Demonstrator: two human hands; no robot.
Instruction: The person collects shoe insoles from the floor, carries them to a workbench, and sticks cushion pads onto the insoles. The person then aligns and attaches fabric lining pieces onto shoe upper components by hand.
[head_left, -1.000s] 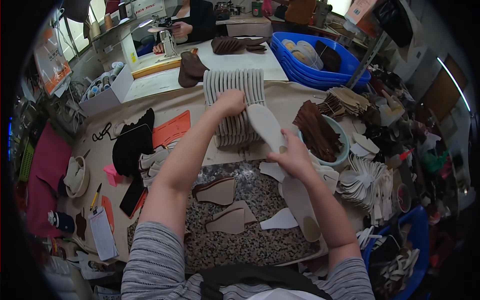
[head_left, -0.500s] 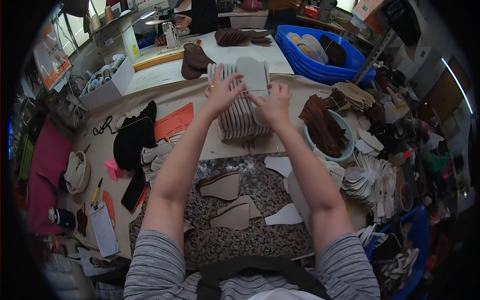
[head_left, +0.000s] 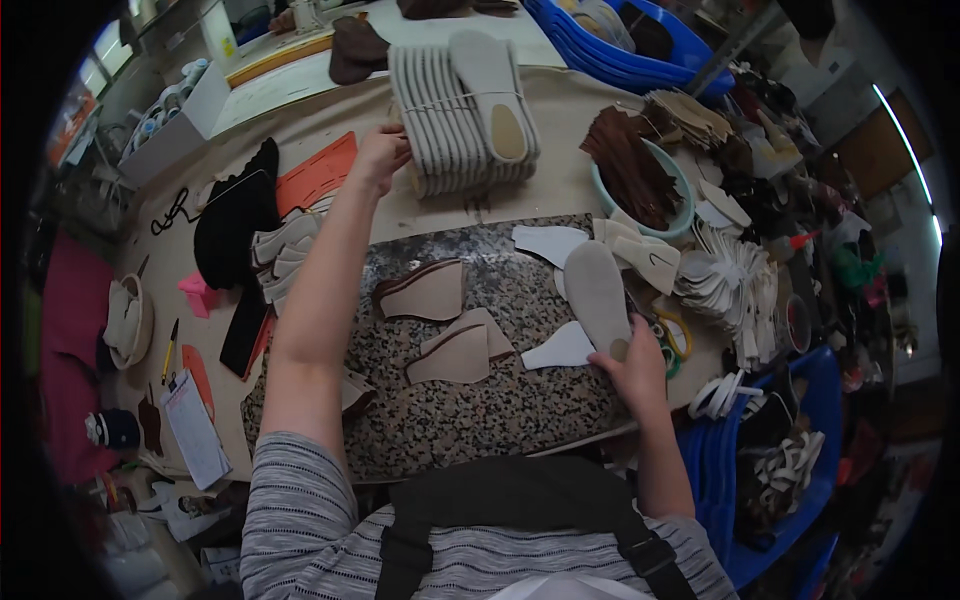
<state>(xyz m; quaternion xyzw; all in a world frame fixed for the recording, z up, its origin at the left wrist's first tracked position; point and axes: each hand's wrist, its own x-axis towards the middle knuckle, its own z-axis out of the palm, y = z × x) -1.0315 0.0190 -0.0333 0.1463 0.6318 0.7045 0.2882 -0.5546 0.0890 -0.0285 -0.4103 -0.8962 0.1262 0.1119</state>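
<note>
1. The stack of insoles (head_left: pixel 455 125) lies at the far side of the counter (head_left: pixel 560 185), tied round with string, a single insole with a tan heel patch lying flat on its top. Nearer the person, a loose grey insole (head_left: pixel 597 295) lies at the right edge of the speckled stone slab (head_left: pixel 470 400).

2. The left hand (head_left: pixel 380 155) is stretched out to the stack, fingers closed against its left end. The right hand (head_left: pixel 635 365) has its fingers pinched on the heel end of the loose insole, the toe pointing away.

3. Judged from this, the step in hand is the sorting or matching of insoles: one hand steadies the stack while the other takes up a single piece. The next move would call for a firm grip on the thin heel edge and a clean lift past the cut pieces around it.

4. On the slab lie tan leather pieces (head_left: pixel 450 345) and a white cut piece (head_left: pixel 562 347) just beside the loose insole. A teal bowl (head_left: pixel 680 215) of brown scraps stands right of the stack, and a blue crate (head_left: pixel 650 60) beyond it.

5. The left fingertips are hidden behind the stack, so how tightly they hold cannot be told. The crate is cut off at the top edge, and the heap at the far right is too crowded to sort out.
</note>
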